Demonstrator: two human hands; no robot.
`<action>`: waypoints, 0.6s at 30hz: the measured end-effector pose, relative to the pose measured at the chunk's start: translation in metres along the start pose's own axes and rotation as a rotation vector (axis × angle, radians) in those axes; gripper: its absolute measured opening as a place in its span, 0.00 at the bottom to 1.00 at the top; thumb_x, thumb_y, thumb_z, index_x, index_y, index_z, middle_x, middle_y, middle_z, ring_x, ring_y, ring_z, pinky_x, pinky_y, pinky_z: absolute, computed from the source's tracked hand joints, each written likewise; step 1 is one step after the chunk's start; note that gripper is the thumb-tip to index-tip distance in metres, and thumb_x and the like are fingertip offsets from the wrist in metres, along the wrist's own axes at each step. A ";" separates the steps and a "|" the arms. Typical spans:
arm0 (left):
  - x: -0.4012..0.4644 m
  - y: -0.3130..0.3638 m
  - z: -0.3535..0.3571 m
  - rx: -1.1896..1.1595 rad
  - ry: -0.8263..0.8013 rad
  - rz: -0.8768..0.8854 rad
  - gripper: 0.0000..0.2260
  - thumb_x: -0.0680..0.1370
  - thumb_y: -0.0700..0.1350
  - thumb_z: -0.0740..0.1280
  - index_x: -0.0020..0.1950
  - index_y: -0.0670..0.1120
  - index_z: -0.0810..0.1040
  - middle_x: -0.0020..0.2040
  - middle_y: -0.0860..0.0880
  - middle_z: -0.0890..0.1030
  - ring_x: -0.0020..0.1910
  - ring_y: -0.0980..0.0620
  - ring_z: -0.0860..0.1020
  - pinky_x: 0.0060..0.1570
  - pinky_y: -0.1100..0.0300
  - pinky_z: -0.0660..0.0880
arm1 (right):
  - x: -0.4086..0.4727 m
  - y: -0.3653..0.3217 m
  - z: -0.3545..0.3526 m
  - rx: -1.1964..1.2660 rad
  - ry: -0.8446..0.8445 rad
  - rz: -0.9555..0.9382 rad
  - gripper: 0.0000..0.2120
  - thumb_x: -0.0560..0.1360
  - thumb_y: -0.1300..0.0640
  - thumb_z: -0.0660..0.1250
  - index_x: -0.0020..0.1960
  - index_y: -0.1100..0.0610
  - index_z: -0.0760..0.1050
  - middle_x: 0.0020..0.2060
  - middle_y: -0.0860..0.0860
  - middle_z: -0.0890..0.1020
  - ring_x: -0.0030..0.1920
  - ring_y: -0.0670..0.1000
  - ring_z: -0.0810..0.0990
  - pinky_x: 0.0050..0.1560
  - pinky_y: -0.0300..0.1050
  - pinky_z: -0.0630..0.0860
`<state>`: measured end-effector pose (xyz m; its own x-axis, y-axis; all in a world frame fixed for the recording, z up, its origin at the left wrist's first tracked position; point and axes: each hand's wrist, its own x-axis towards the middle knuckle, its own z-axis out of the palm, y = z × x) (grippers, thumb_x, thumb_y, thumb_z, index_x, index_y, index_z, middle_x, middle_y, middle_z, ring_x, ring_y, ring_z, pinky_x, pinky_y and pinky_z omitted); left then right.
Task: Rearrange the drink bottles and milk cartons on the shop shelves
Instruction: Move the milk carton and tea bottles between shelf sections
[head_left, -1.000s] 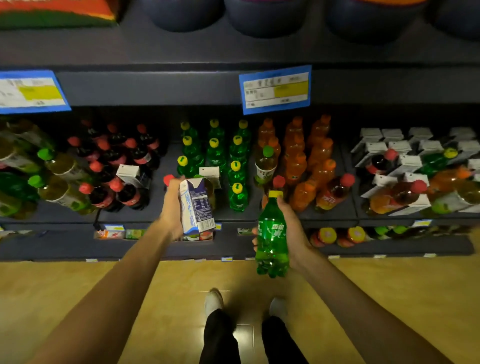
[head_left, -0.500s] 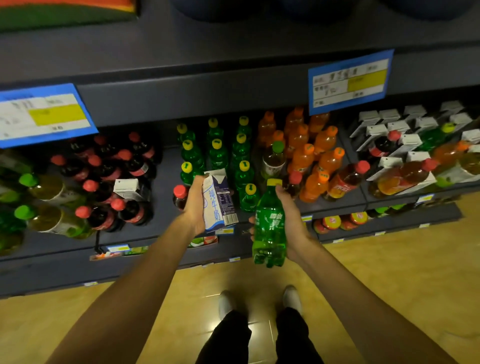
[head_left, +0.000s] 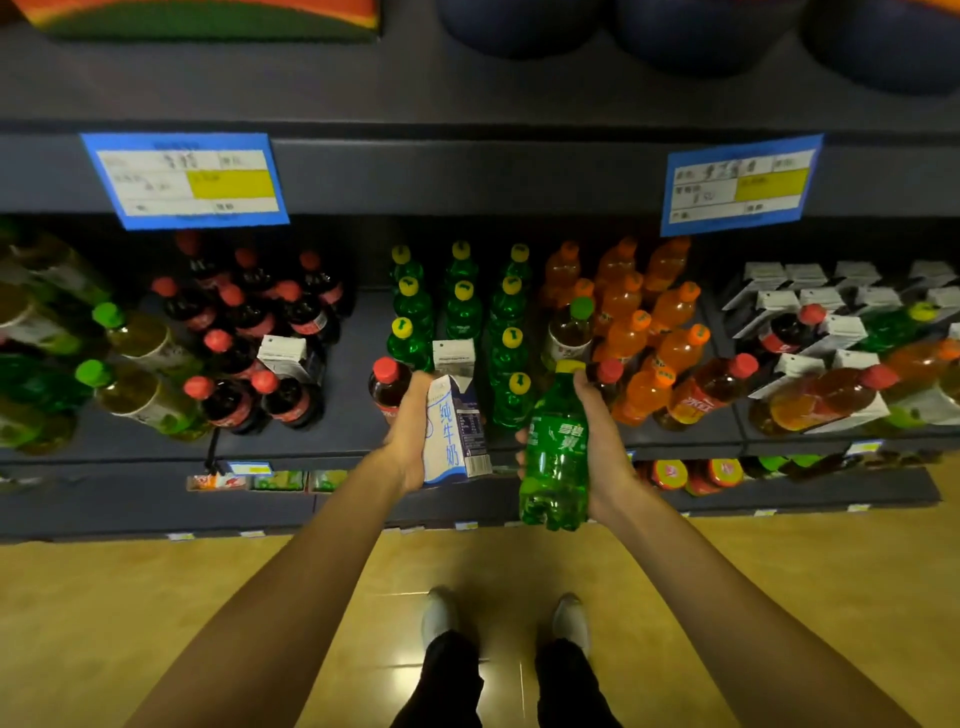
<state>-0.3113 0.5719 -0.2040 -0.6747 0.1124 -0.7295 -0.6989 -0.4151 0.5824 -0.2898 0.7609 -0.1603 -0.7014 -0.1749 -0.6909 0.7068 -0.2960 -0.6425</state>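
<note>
My left hand (head_left: 410, 441) grips a white and blue milk carton (head_left: 454, 428) upright in front of the shelf edge. A green soda bottle (head_left: 556, 447) with a yellow cap is held upright in my right hand (head_left: 597, 441), just right of the carton. Behind them the dark shelf (head_left: 353, 410) carries rows of green yellow-capped bottles (head_left: 460, 312), orange bottles (head_left: 628, 332) and dark red-capped bottles (head_left: 244, 322). One more milk carton (head_left: 452, 356) stands among the green bottles, and another carton (head_left: 283, 356) sits among the dark ones. Several milk cartons (head_left: 826, 301) fill the right end, mixed with stray bottles.
Large tea bottles with green caps (head_left: 135, 338) lie at the left end. A lower shelf (head_left: 779, 488) holds more bottles and small boxes. Blue price tags (head_left: 187, 179) hang from the shelf above. My shoes (head_left: 439, 616) stand on the yellow floor below.
The view has swung back toward the left and levelled. Both hands hold the carton and the green bottle much as before, in front of the green bottle rows.
</note>
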 end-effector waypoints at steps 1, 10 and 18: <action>0.000 0.000 0.003 -0.012 -0.007 0.003 0.19 0.79 0.57 0.56 0.39 0.45 0.76 0.31 0.47 0.77 0.28 0.50 0.77 0.33 0.58 0.75 | 0.001 0.000 -0.001 -0.005 -0.006 0.005 0.34 0.71 0.30 0.60 0.52 0.60 0.80 0.37 0.58 0.82 0.36 0.57 0.80 0.44 0.50 0.76; 0.000 0.005 0.017 -0.098 0.028 0.017 0.20 0.78 0.59 0.57 0.43 0.45 0.77 0.33 0.45 0.80 0.31 0.48 0.80 0.35 0.55 0.78 | 0.005 0.003 -0.011 0.001 0.011 0.072 0.32 0.72 0.30 0.61 0.49 0.61 0.80 0.37 0.58 0.82 0.32 0.56 0.81 0.42 0.51 0.77; -0.003 -0.018 0.012 -0.048 0.064 0.000 0.16 0.77 0.57 0.59 0.40 0.46 0.74 0.35 0.45 0.75 0.30 0.49 0.76 0.33 0.59 0.77 | 0.008 -0.009 -0.019 0.011 -0.044 0.105 0.30 0.75 0.32 0.59 0.50 0.59 0.80 0.36 0.58 0.83 0.32 0.56 0.80 0.42 0.49 0.76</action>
<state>-0.2998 0.5896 -0.2081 -0.6567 0.0551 -0.7521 -0.6859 -0.4582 0.5654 -0.2997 0.7802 -0.1663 -0.6269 -0.2468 -0.7390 0.7759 -0.2840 -0.5634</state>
